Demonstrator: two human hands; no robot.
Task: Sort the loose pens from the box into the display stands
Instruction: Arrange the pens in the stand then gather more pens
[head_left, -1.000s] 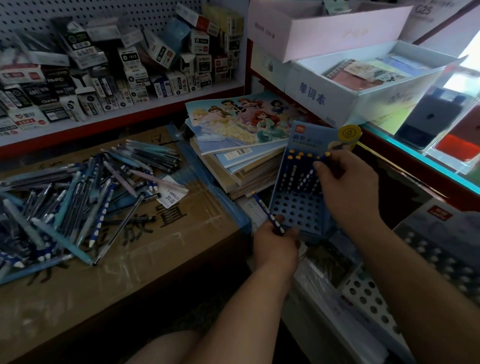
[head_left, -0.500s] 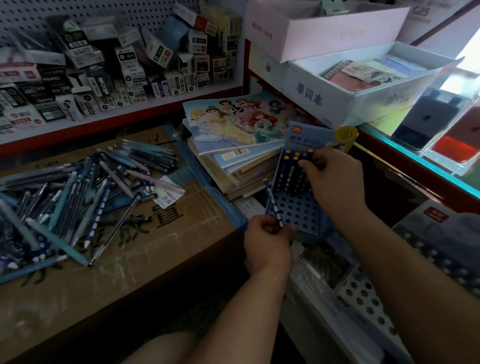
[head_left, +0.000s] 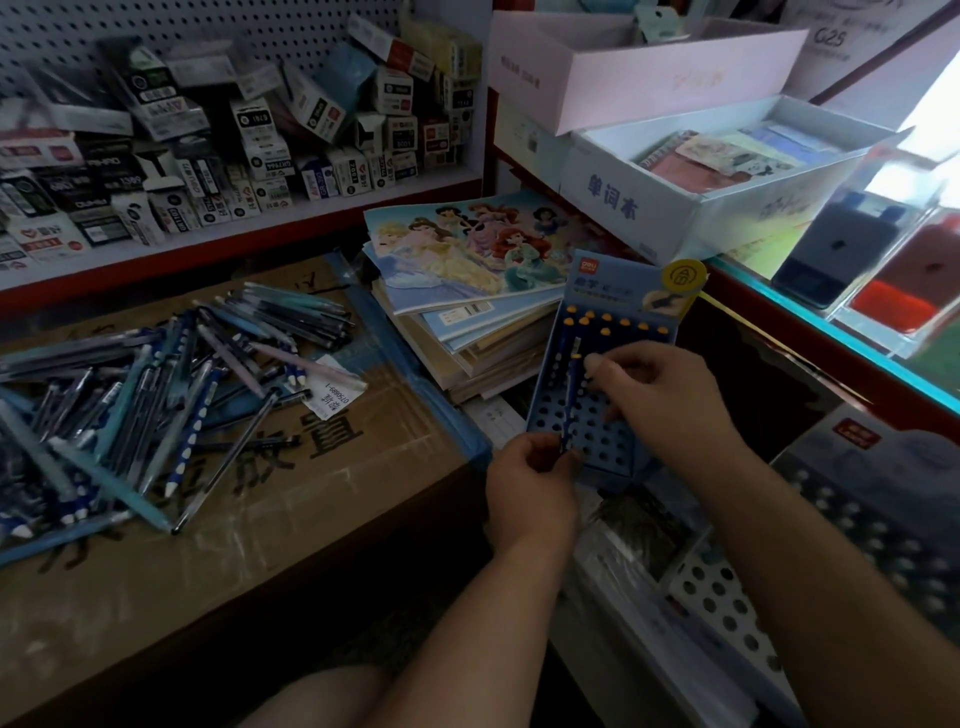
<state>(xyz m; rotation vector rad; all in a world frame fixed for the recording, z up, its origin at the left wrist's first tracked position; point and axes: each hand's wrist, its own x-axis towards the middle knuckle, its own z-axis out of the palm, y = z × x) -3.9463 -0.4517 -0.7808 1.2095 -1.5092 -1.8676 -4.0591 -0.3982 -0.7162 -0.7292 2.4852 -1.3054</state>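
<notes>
- Head cam: your left hand (head_left: 530, 483) pinches the bottom end of 1 blue pen (head_left: 570, 400), which lies steeply across the face of the blue display stand (head_left: 608, 441).
- Your right hand (head_left: 670, 395) is curled over the stand, thumb tip right next to the pen's top. I can't tell if it actually grips anything.
- Yellow-capped pens (head_left: 608, 318) sit in the stand's back rows.
- Loose pens (head_left: 156, 395) lie heaped on the cardboard box (head_left: 311, 493), left of the stand.
</notes>
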